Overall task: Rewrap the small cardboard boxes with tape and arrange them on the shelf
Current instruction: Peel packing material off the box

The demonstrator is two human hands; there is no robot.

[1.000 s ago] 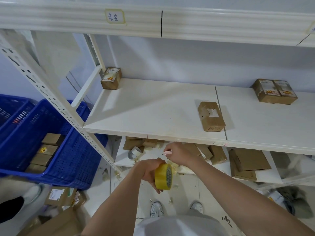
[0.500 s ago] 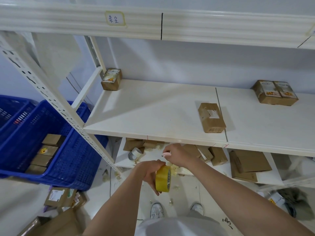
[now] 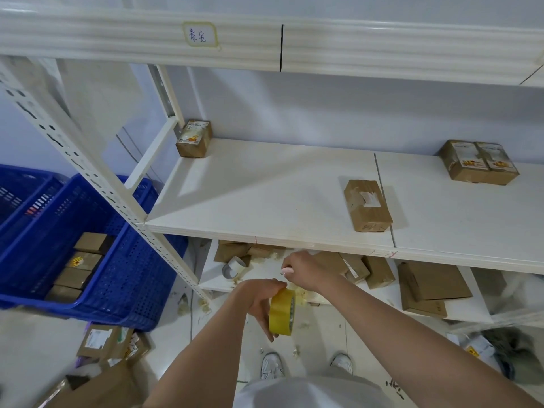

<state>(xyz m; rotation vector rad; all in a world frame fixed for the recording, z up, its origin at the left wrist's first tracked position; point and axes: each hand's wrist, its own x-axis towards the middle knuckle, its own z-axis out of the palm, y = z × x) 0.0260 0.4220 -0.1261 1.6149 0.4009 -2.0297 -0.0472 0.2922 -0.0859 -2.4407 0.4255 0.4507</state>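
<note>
My left hand [image 3: 259, 298] grips a yellow tape roll [image 3: 282, 312] in front of the white shelf's [image 3: 265, 201] front edge. Just above the roll, my right hand [image 3: 303, 270] pinches at the tape's end with its fingertips. On the shelf lies a taped brown box [image 3: 368, 205] near the middle. A labelled box [image 3: 195, 138] stands at the back left, and a pair of labelled boxes [image 3: 478, 165] sits at the back right.
A lower shelf [image 3: 265, 275] holds several loose brown boxes, an empty tape core [image 3: 234, 265] and tape scraps. Blue crates [image 3: 117, 275] with several boxes stand on the floor at left. More boxes [image 3: 109, 343] lie on the floor by my feet.
My left hand has turned the tape roll slightly, so that its edge faces me more. Both hands stay at the same spot below the shelf edge.
</note>
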